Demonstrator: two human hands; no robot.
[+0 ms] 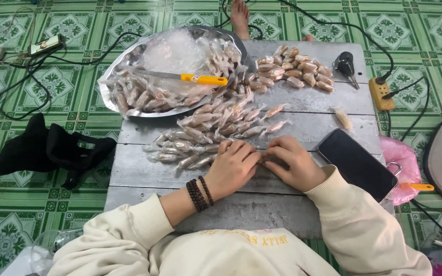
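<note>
- The left hand (233,166) and right hand (293,163) meet fingertip to fingertip on the grey board (292,202), both curled and pinched together over one small wrapped candy (263,156), of which only a sliver shows between the fingers.
- Neither hand is spread; the fingers press in toward each other, the left from the left end, the right from the right end.
- Judging by its look, the candy is light and small, its clear wrapper thin, slick and crinkly; the twisted wrapper ends seem the natural places to pinch, and a soft filling could squash under a hard squeeze.
- Just beyond the fingertips lies a loose pile of wrapped candies (208,133), some touching the left fingers.
- Farther out sits a metal tray (109,102) with more pieces, clear film and a yellow-handled knife (190,77).
- Beyond the right hand, a second heap (295,69) lies near the board's far edge.
- Just right of the right wrist rests a dark phone (356,163).
- Beaded bracelets (199,193) circle the left wrist.
</note>
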